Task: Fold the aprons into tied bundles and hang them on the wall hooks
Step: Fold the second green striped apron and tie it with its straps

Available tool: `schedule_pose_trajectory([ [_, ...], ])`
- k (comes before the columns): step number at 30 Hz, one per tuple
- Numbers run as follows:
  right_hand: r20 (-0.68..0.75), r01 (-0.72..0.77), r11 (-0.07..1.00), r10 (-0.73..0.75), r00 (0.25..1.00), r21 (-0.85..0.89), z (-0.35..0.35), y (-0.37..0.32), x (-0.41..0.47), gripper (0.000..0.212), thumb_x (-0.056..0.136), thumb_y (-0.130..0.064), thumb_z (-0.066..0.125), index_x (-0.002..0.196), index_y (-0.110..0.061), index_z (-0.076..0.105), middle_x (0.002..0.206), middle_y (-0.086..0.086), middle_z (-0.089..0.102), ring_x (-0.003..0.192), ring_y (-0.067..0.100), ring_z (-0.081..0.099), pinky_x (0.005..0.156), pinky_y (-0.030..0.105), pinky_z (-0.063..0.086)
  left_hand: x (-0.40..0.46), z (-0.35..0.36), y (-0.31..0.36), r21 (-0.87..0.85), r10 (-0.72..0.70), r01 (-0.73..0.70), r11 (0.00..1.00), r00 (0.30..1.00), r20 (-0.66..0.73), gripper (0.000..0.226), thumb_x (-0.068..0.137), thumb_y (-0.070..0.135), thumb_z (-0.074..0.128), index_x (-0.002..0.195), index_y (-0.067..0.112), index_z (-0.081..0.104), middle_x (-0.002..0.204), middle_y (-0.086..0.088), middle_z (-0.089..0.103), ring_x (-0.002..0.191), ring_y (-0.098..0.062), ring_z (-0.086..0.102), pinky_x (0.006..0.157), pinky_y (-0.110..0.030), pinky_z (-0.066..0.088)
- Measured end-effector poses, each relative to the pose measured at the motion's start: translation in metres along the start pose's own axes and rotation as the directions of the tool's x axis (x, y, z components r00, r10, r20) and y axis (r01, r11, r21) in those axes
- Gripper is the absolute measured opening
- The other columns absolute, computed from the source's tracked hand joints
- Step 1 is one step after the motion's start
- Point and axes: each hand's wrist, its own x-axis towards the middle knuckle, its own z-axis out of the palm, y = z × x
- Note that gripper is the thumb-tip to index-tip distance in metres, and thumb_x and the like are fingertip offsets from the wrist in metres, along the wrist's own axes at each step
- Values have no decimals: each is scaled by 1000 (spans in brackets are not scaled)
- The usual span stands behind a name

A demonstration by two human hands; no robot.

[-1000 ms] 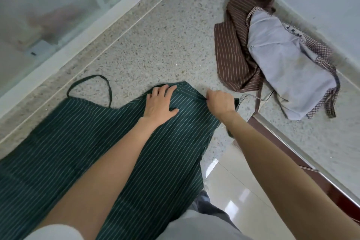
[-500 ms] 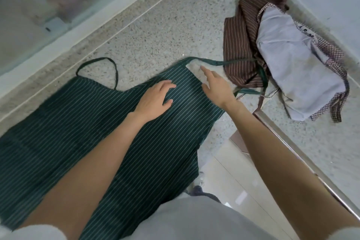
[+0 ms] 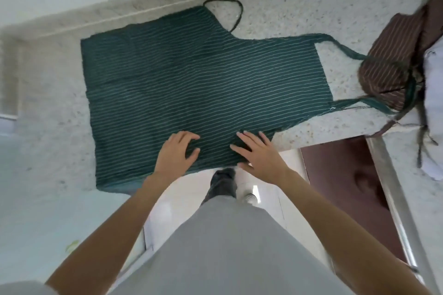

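Nearest I see grey trousers (image 3: 223, 242) and a dark shoe (image 3: 221, 182) over glossy white floor tile (image 3: 261, 201). Both forearms reach forward, bare.

Left hand (image 3: 176, 155): palm down on the near edge of the green apron (image 3: 203, 84), fingers spread and slightly bent, pressing cloth, not gripping. Right hand (image 3: 259, 155): fingers straight and fanned, flat on the same edge just beside the left, holding nothing.

The apron lies flat on a speckled, grainy stone counter (image 3: 55, 108). Dark green woven fabric with thin pale stripes, roughly rectangular, near hem at the counter's edge. Neck loop (image 3: 224, 3) is a thin dark strap curving off the far side. Two waist ties (image 3: 345, 52) trail right, onto a brown apron (image 3: 393, 60).

That one is brown with thin pale stripes, crumpled in a heap at the right. A pale cloth (image 3: 434, 93) lies against it, mostly cut off by the frame edge.

Below right: a reddish-brown panel (image 3: 340, 179) with a shiny metal rail (image 3: 388, 184). Frame is blurred toward the edges.
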Motion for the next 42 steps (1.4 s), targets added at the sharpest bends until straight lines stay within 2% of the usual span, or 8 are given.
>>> schedule_pose_trajectory([
  [5, 242, 70, 985, -30, 970, -157, 3, 7, 7, 98, 75, -76, 45, 150, -24, 10, 157, 13, 2, 145, 31, 4, 111, 61, 4, -53, 21, 2, 154, -91, 73, 985, 989, 114, 63, 87, 63, 26, 135, 27, 46, 145, 6, 40, 135, -19, 35, 109, -53, 25],
  [9, 325, -1, 992, 42, 945, -125, -12, 12, 29, 93, 69, -77, -23, 149, -34, -5, 158, 4, -14, 144, 23, -14, 112, 59, -7, -44, 31, 1, 109, -202, 187, 976, 969, 143, 66, 91, 65, 18, 146, 30, 25, 156, 11, 12, 145, -11, 0, 114, -57, 4],
  [14, 210, -51, 941, 128, 969, -334, -27, 21, 54, 70, 93, -59, 29, 150, -22, 11, 158, 12, 6, 144, 34, 7, 113, 59, 4, 1, 22, -9, 121, -181, 164, 979, 973, 147, 68, 89, 63, 31, 147, 29, 21, 157, 8, 7, 145, -13, -3, 113, -60, 1],
  [18, -147, 163, 970, -190, 971, -180, -24, 1, 37, 37, 86, -32, 62, 117, -12, 57, 116, 10, 57, 104, 28, 54, 91, 41, 44, 26, 18, -14, 167, -165, 141, 976, 976, 143, 71, 89, 61, 40, 148, 29, 18, 158, 6, 4, 145, -15, -4, 112, -61, 3],
  [21, -57, 260, 946, -275, 960, -196, -9, -12, 8, 45, 74, -46, 70, 107, -17, 58, 107, 7, 58, 97, 25, 54, 88, 38, 38, 34, 19, -18, 176, -158, 134, 975, 979, 127, 72, 88, 61, 42, 148, 30, 16, 158, 6, 3, 145, -15, -5, 112, -62, 2],
  [24, 35, 74, 964, -67, 997, -254, 6, -11, -1, 65, 59, -34, 83, 113, -21, 49, 112, 9, 56, 101, 28, 52, 89, 41, 38, 38, 18, -19, 174, -151, 129, 976, 981, 125, 72, 89, 60, 42, 148, 30, 16, 158, 6, 4, 145, -15, -4, 112, -61, 0],
  [34, -145, 16, 997, -4, 989, 81, -10, -5, 5, 26, 87, -29, 45, 93, -17, 68, 92, 1, 65, 82, 25, 58, 70, 35, 48, -33, 43, 37, 94, 53, -38, 995, 985, -161, 64, 73, 64, 61, 123, 26, 52, 127, 2, 49, 118, -19, 42, 100, -42, 33],
  [42, -413, -37, 985, 104, 905, 168, -48, -42, -4, 22, 79, -19, 48, 82, -13, 69, 64, -2, 65, 55, 16, 60, 43, 24, 45, -72, 33, 32, -171, -311, 273, 947, 911, -272, 26, 79, 12, 66, 103, 16, 58, 101, 2, 62, 93, -20, 58, 73, -30, 46],
])
